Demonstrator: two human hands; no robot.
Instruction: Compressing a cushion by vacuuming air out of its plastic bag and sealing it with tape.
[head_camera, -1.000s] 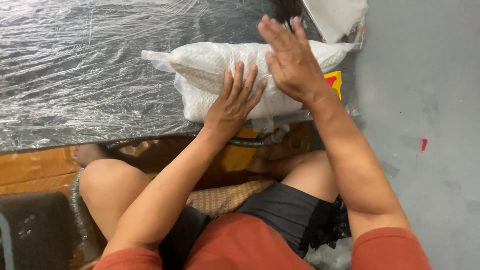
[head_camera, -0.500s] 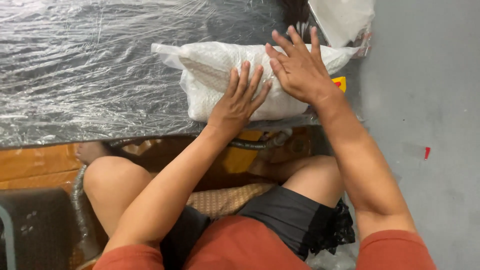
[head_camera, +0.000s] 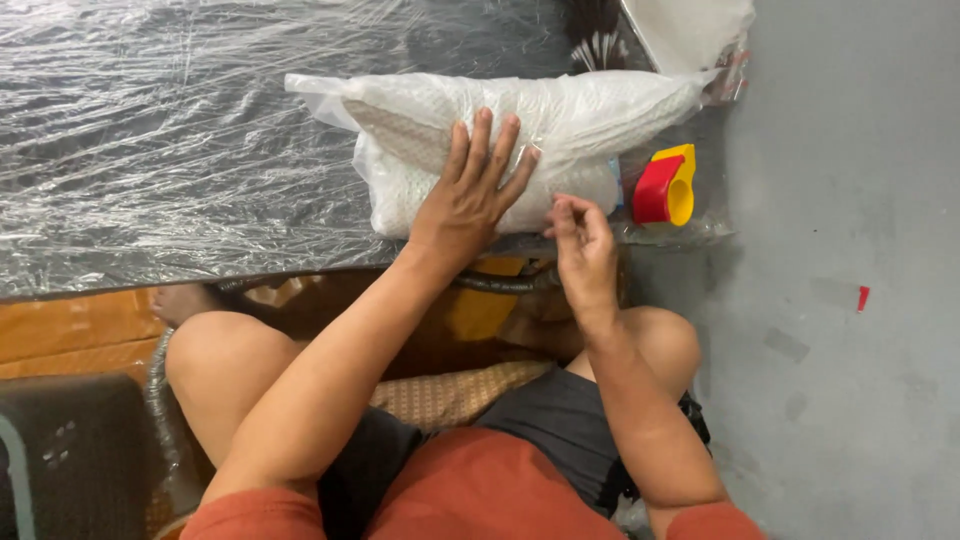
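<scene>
Two hands work one white plastic-wrapped bundle (head_camera: 520, 150) lying on the film-covered bench (head_camera: 150, 150) in the head view: the left hand (head_camera: 470, 195) lies flat on it, grip released, fingers spread; the right hand (head_camera: 583, 250) pinches at the wrap's near edge beside a red-and-yellow tape dispenser (head_camera: 665, 187). Firm, even palm pressure should keep the bundle from sliding while the edge is worked.

White knobbly cloth bundle (head_camera: 560, 130) in clear glossy plastic wrap; surface (head_camera: 150, 150) under crinkled shiny film; glossy red-and-yellow plastic tape dispenser (head_camera: 666, 187); matt grey floor (head_camera: 860, 200).
</scene>
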